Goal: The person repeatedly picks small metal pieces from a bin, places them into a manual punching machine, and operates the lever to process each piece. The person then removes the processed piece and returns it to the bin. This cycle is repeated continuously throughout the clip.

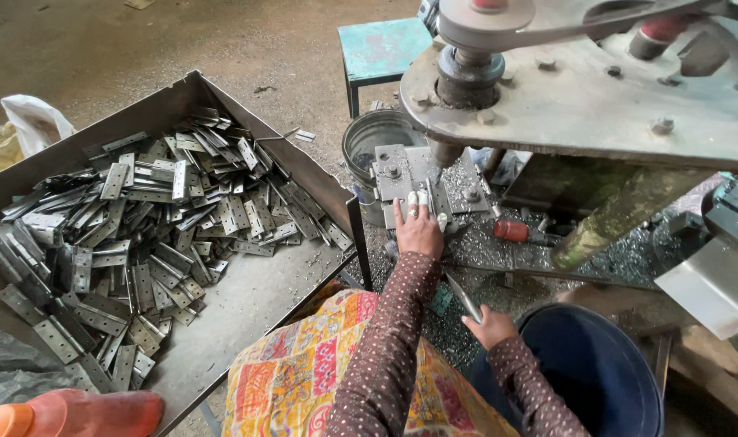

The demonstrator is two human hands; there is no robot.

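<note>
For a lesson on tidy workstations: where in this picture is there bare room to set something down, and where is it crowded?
Bare room: the near right floor of the tray, between the hinge plates and the tray's right wall. Crowded: the press bed by the left hand, littered with shavings, and around the right hand, hemmed by the blue bucket.

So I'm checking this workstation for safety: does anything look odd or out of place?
Yes. The left hand rests on the grey metal die plate, fingers close beside the press punch. Silver metal shavings lie scattered around it.
</note>
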